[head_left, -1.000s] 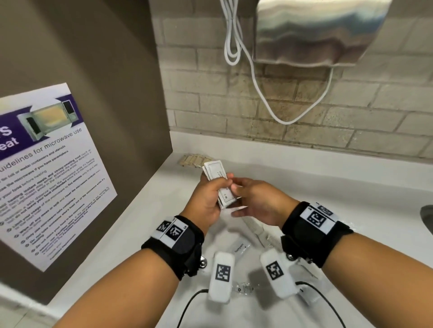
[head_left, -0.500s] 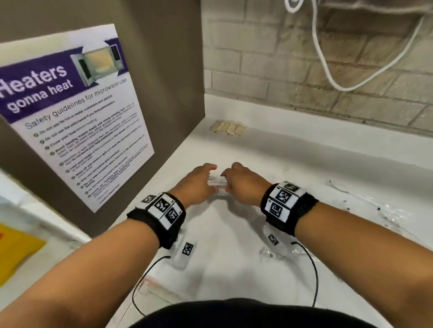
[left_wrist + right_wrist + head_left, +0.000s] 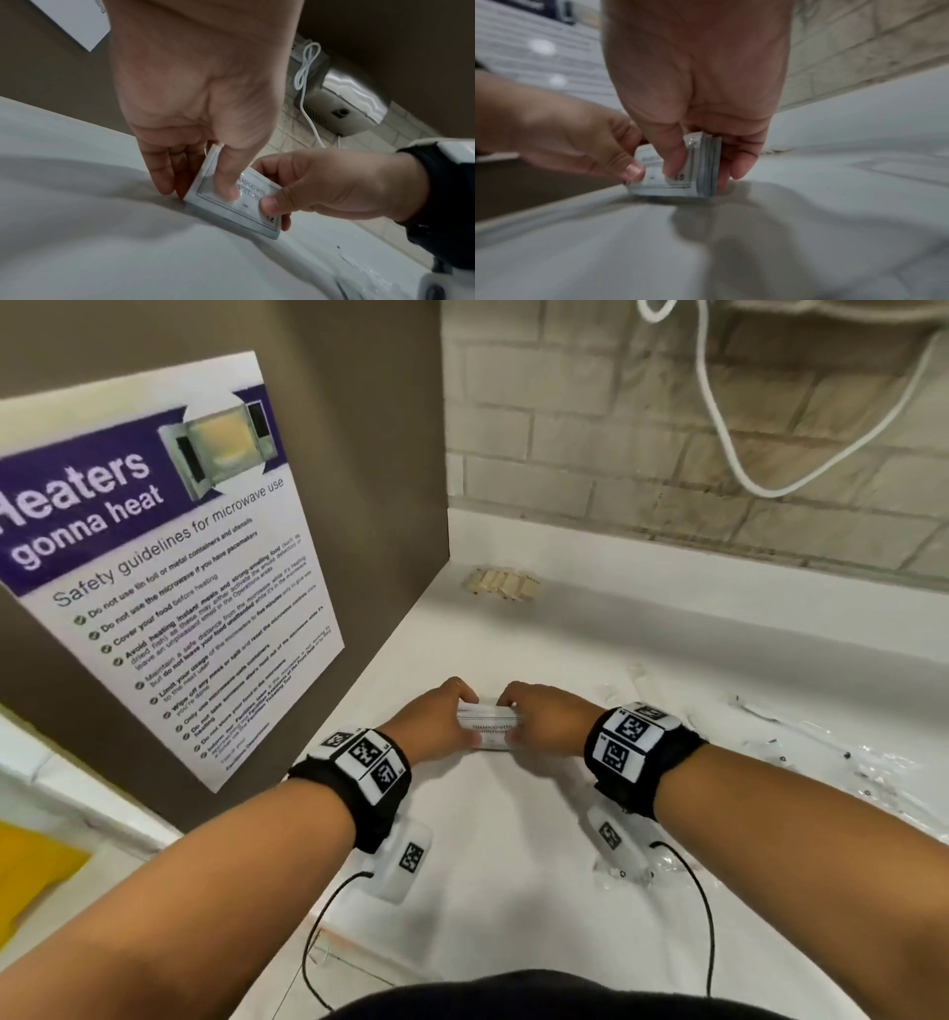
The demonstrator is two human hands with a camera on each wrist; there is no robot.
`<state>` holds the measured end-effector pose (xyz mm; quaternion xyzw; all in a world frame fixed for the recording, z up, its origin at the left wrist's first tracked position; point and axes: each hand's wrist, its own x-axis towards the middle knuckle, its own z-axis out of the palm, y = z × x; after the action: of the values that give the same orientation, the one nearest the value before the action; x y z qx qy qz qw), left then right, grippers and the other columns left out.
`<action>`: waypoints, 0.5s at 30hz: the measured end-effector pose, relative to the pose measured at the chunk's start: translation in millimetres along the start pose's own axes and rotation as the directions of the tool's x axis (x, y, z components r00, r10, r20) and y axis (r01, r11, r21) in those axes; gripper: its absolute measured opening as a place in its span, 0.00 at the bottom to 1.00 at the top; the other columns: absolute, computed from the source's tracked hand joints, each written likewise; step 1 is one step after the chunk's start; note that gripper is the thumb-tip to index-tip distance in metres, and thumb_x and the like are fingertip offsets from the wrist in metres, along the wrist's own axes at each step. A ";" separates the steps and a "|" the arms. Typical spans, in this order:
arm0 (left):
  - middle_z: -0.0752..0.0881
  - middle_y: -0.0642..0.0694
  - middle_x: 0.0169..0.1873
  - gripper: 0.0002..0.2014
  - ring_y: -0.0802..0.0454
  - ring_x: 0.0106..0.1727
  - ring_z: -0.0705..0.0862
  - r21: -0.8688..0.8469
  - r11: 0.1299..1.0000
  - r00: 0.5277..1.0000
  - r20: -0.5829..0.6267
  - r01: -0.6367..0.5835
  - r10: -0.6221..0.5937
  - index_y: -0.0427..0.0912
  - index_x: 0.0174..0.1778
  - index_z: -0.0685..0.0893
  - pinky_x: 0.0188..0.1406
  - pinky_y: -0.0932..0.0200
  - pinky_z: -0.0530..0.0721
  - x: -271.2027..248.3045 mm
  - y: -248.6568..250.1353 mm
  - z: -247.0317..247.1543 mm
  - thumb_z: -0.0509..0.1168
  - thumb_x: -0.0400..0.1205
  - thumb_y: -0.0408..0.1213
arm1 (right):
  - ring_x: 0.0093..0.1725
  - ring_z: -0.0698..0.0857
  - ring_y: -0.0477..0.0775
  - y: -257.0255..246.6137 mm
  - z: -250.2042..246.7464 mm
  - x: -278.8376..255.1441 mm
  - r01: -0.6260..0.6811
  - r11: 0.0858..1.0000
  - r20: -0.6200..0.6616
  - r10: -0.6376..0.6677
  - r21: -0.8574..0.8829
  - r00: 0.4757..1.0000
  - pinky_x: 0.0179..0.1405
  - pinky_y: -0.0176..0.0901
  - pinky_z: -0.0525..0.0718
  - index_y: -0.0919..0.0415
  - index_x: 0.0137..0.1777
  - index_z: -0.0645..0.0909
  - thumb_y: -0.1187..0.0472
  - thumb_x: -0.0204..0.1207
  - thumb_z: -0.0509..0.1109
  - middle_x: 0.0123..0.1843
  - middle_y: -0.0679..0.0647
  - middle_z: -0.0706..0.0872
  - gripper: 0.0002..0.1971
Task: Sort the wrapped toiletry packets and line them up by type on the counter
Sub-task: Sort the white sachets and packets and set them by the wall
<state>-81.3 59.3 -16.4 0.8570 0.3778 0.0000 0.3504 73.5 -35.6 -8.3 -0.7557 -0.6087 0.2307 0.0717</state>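
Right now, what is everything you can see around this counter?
shampoo packets: one stack, number unclear, white with grey print, standing on edge on the counter between both hands
tan packets: one row, beige, far back on the counter by the wall
clear wrapped packets: several, transparent, scattered on the counter at the right
counter: one, white
poster: one, white and purple, microwave safety rules, on the brown panel at the left
cable: one, white, hanging on the brick wall
metal wall unit: one, silver, on the brick wall
wristbands: two, black with white tags
left hand: grips the stack's left end
right hand: grips its right end
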 end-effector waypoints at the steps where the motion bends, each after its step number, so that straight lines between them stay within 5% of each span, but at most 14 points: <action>1: 0.84 0.45 0.56 0.23 0.47 0.56 0.83 -0.047 0.999 1.000 0.008 0.004 -0.003 0.44 0.63 0.74 0.54 0.55 0.80 6.6 3.4 -4.7 0.74 0.73 0.37 | 0.49 0.80 0.54 4.2 -11.4 1.4 -0.038 0.993 -0.021 0.041 0.111 0.999 0.44 0.43 0.77 0.57 0.63 0.76 0.59 0.74 0.71 0.53 0.51 0.81 0.18; 7: 0.85 0.44 0.51 0.24 0.47 0.47 0.85 -0.342 0.939 0.999 0.017 0.033 -0.029 0.44 0.62 0.78 0.56 0.49 0.85 75.5 50.3 -35.0 0.77 0.71 0.34 | 0.31 0.79 0.58 40.2 -67.0 21.1 -0.174 0.707 -0.127 0.351 0.686 0.928 0.34 0.47 0.80 0.62 0.52 0.79 0.72 0.69 0.76 0.35 0.59 0.81 0.14; 11: 0.86 0.39 0.52 0.23 0.42 0.48 0.86 -0.343 0.939 0.999 0.033 -0.030 0.043 0.39 0.63 0.79 0.55 0.44 0.87 135.5 87.6 -39.7 0.76 0.73 0.29 | 0.31 0.79 0.59 73.3 -98.6 41.0 -0.214 0.691 -0.153 0.429 0.690 0.890 0.41 0.55 0.84 0.63 0.45 0.82 0.74 0.70 0.73 0.31 0.62 0.81 0.08; 15: 0.85 0.40 0.59 0.28 0.41 0.55 0.87 -0.233 0.972 0.998 0.047 -0.030 0.043 0.40 0.69 0.78 0.55 0.45 0.88 183.5 106.4 -32.0 0.76 0.73 0.33 | 0.39 0.83 0.62 104.0 -114.0 67.2 -0.315 0.750 -0.128 0.468 0.582 0.875 0.50 0.57 0.87 0.70 0.54 0.85 0.68 0.72 0.73 0.37 0.63 0.84 0.11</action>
<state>110.3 147.4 23.2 0.8167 0.3501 0.0283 0.4578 225.7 22.3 34.4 -0.8389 -0.3286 0.2999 0.3135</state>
